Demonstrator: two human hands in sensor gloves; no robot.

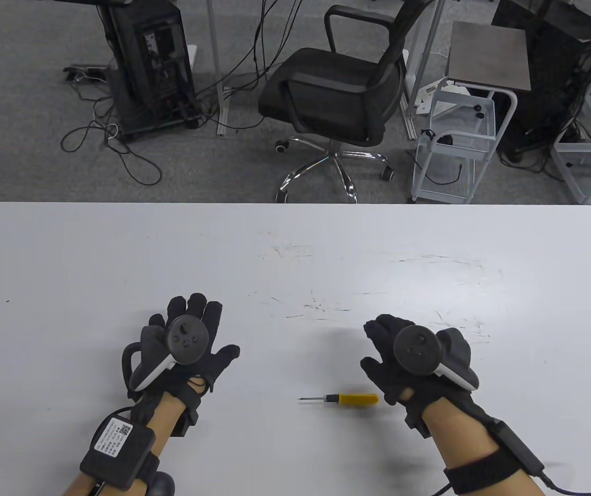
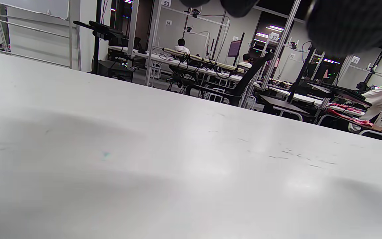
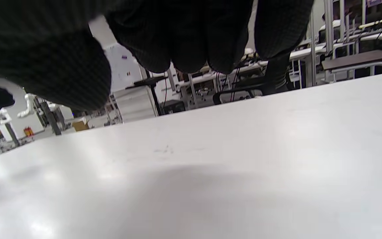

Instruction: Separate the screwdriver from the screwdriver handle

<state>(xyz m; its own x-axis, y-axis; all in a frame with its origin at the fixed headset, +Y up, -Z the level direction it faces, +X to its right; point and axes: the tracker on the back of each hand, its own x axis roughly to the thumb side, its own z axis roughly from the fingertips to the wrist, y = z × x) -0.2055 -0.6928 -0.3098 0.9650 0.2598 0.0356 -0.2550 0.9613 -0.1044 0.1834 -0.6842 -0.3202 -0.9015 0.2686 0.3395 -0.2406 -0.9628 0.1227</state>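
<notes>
A small screwdriver lies on the white table near the front, between my hands. Its yellow handle points right and its thin metal shaft points left; the two are joined. My left hand is spread flat over the table, well left of the screwdriver, holding nothing. My right hand hovers with fingers loosely curled just above and right of the handle's end, holding nothing. In the right wrist view its fingers hang over bare table. The screwdriver shows in neither wrist view.
The table's far edge runs across the middle of the table view. Beyond it stand a black office chair, a white cart and a computer tower on the floor.
</notes>
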